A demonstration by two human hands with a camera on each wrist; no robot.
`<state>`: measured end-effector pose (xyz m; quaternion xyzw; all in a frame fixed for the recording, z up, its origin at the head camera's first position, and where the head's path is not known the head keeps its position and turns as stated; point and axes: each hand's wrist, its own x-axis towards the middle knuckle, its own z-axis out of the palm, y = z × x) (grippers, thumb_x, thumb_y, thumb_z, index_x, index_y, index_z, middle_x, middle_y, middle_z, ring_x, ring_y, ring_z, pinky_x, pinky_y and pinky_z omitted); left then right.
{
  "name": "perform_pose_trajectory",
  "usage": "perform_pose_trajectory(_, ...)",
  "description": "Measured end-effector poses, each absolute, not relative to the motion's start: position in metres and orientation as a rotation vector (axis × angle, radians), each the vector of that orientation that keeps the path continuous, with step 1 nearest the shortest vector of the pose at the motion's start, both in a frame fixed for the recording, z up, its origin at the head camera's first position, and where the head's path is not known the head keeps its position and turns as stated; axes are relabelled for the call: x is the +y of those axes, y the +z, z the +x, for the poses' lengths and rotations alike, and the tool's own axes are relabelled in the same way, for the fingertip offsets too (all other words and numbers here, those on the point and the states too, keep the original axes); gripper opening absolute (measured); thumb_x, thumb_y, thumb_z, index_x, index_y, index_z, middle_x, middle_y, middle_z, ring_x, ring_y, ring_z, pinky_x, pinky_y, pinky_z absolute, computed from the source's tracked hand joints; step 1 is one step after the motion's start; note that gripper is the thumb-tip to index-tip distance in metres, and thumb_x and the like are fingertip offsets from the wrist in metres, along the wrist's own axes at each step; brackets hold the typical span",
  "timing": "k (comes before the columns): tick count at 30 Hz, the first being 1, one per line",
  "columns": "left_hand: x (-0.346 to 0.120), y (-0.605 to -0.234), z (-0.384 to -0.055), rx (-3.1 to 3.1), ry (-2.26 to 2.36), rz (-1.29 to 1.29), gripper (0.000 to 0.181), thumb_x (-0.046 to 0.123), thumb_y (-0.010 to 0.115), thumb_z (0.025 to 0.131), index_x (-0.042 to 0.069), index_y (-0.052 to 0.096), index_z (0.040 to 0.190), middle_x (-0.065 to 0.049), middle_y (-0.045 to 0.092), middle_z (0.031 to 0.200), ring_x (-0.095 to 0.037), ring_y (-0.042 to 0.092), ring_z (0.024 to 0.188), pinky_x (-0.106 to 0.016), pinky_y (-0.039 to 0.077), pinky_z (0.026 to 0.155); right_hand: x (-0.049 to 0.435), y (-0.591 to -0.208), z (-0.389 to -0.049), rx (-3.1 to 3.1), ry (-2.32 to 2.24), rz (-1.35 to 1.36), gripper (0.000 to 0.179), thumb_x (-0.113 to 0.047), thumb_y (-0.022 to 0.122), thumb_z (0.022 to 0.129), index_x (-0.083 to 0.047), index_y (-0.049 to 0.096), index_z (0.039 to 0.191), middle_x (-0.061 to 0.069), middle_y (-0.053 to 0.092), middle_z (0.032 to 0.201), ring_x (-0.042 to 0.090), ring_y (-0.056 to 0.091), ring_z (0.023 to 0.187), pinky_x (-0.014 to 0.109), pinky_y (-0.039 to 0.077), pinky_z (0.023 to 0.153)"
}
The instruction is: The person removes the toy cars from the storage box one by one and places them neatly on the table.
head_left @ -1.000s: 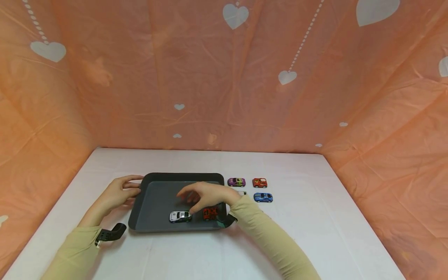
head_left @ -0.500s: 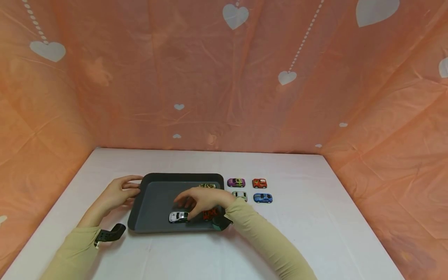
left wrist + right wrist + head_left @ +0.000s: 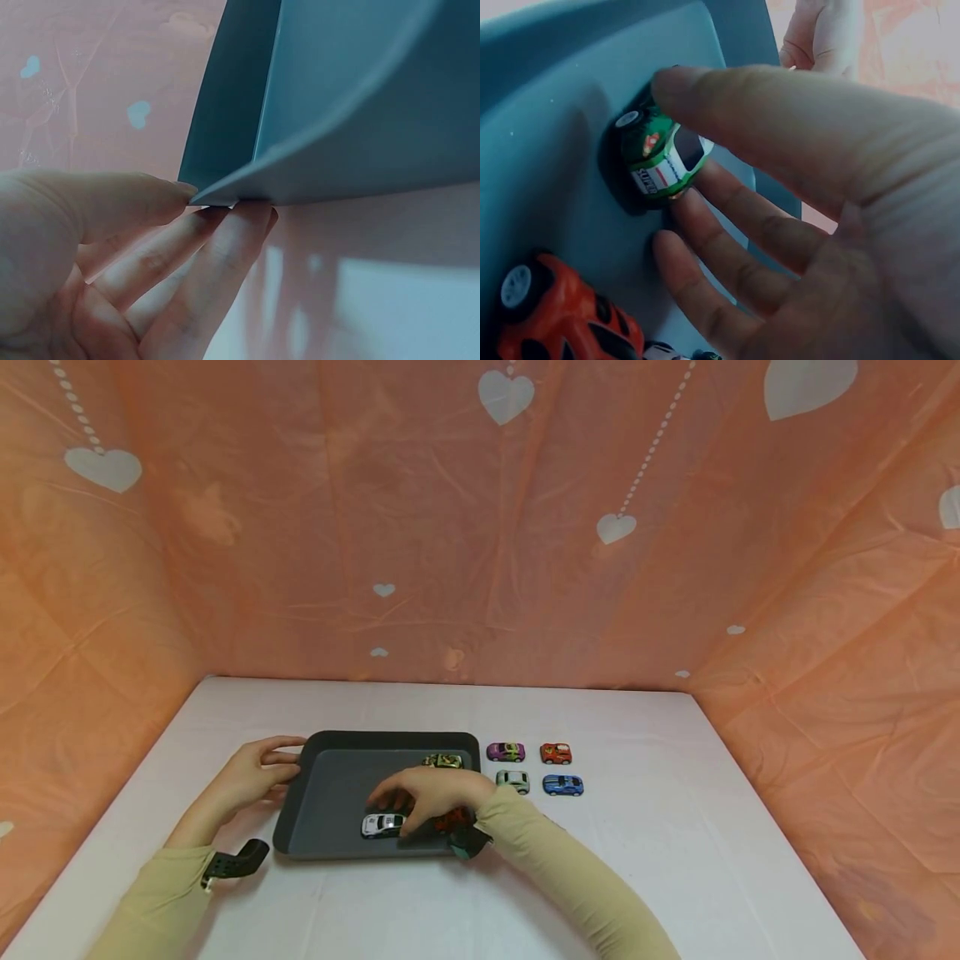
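A dark grey tray (image 3: 330, 793) lies on the table. My left hand (image 3: 251, 775) holds its left rim, thumb on top and fingers under it in the left wrist view. My right hand (image 3: 435, 792) reaches low into the tray, thumb and fingers around a toy car (image 3: 660, 161). The car is white in the head view; its green and white end with "SUPER" lettering shows in the right wrist view. An orange-red toy car with black patches (image 3: 574, 311) sits close by, partly hidden under the right hand in the head view. A camouflage toy car (image 3: 442, 761) stands behind that hand.
Right of the tray, on the white tabletop (image 3: 712, 860), stand a purple toy car (image 3: 506, 752), a red one (image 3: 556, 753), a pale one (image 3: 513, 782) and a blue one (image 3: 562, 785). Orange sheeting with hearts (image 3: 450, 527) rises behind and at both sides.
My right hand has moved left and toward the front of the tray, closing around the white car. The camouflage car and the pale car have come into fuller view. The left hand stays put.
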<state>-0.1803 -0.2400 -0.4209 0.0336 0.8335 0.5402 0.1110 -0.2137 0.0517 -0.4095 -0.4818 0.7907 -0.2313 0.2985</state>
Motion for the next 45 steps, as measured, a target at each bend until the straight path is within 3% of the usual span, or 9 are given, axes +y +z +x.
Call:
perform_pose_trajectory(10, -0.2385, -0.4192, -0.1786, 2.454, 1.593, 0.112, 0.053, 0.003, 0.056, 0.094, -0.007, 0.035, 0.142, -0.038, 0.049, 0.126, -0.020, 0.065, 0.074, -0.035, 0.055, 0.062, 0.0488, -0.4146, -0.2151, 2.094, -0.608, -1.246, 0.057, -0.010, 0.079, 0.079, -0.013, 0.056, 0.131, -0.003, 0.055, 0.113, 0.003, 0.052, 0.100, 0.014, 0.043, 0.084)
perform_pose_trajectory(19, -0.2383, -0.4186, -0.1785, 2.456, 1.599, 0.117, 0.053, 0.002, 0.056, 0.094, -0.009, 0.035, 0.141, -0.038, 0.048, 0.126, -0.022, 0.066, 0.076, -0.035, 0.056, 0.062, 0.0478, -0.4151, -0.2155, 2.093, -0.587, -1.253, 0.054, -0.010, 0.079, 0.079, -0.013, 0.058, 0.128, -0.004, 0.054, 0.114, 0.002, 0.052, 0.099, 0.014, 0.043, 0.082)
perform_pose_trajectory(45, -0.2397, -0.4188, -0.1797, 2.464, 1.583, 0.144, 0.052, 0.002, 0.056, 0.094, -0.008, 0.036, 0.141, -0.038, 0.050, 0.126, -0.020, 0.066, 0.075, -0.036, 0.055, 0.062, 0.0453, -0.4144, -0.2171, 2.098, -0.643, -1.259, 0.047, -0.001, 0.079, 0.077, -0.007, 0.062, 0.120, -0.005, 0.058, 0.096, 0.007, 0.054, 0.087, 0.015, 0.044, 0.075)
